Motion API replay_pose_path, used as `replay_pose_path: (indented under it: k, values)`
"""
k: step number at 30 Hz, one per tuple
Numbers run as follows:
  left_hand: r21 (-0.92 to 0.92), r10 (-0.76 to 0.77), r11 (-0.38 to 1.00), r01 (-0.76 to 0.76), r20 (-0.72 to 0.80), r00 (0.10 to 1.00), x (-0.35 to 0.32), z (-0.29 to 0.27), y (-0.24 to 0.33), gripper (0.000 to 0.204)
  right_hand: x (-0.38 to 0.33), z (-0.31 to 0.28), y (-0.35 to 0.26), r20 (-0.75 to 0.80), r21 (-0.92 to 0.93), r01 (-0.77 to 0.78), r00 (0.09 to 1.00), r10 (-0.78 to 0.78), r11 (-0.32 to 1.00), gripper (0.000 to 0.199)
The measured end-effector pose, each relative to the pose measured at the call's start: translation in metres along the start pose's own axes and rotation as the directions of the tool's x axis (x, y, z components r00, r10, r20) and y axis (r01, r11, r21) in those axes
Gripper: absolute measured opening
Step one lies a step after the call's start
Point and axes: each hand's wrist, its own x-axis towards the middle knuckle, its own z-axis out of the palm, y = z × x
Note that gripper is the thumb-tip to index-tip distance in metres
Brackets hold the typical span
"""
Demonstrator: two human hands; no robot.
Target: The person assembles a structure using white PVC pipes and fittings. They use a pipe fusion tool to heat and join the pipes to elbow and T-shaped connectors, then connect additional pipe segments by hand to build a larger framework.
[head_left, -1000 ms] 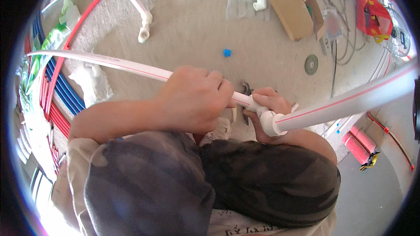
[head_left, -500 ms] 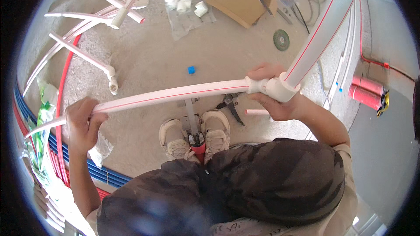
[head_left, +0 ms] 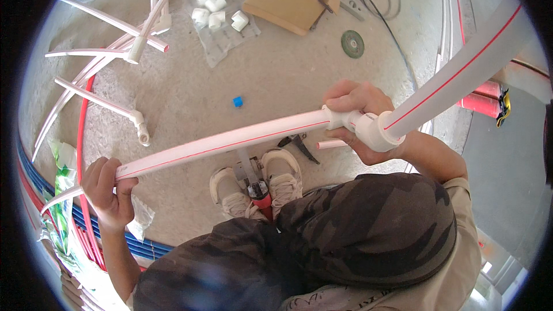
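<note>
My left hand (head_left: 109, 191) is closed round a long white plastic pipe (head_left: 230, 140) with a red stripe, near its left end. The pipe runs slantwise across in front of my knees to a white tee-like fitting (head_left: 339, 118). My right hand (head_left: 364, 99) grips this fitting, fingers above and thumb below. Joined to its right side is a white elbow (head_left: 377, 132). From that elbow a second striped white pipe (head_left: 455, 72) rises toward the upper right, close to the camera. Part of my right palm is hidden behind the fittings.
A red-handled tool (head_left: 261, 196) stands between my shoes, beside a dark tool (head_left: 299, 148) and a short pipe piece (head_left: 331, 144). Ahead lie white fittings (head_left: 216, 4), a cardboard box (head_left: 291, 0), a green disc (head_left: 352, 44) and a blue cap (head_left: 238, 102). Jointed pipes (head_left: 109, 55) lie left.
The raised pipe has swung to the right and lower, and the fittings have turned with it. My left hand has dropped slightly with its pipe end. The whole view has shifted a little.
</note>
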Motion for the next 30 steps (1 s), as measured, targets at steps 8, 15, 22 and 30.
replay_pose_path:
  k: [8,15,22,30]
  values:
    - [-0.001,-0.005,1.0,0.005,0.0,1.0,0.002,-0.002,0.01,0.045,0.005,-0.012,-0.014,0.106,-0.036,-0.223,0.968,0.226,0.974,0.03]
    - [0.05,0.042,0.998,-0.039,-0.061,0.997,0.001,0.004,0.01,0.043,0.009,-0.014,-0.019,0.052,-0.139,-0.182,0.98,0.191,0.973,0.036]
    - [0.088,0.071,0.994,-0.066,-0.062,0.996,-0.009,0.019,0.007,0.046,0.013,-0.02,-0.004,0.197,-0.527,-0.251,0.894,0.403,0.812,0.024]
    - [0.094,0.061,0.994,-0.052,-0.098,0.993,-0.016,0.019,0.02,0.044,-0.006,-0.006,0.007,0.12,-0.47,-0.24,0.936,0.331,0.849,0.021]
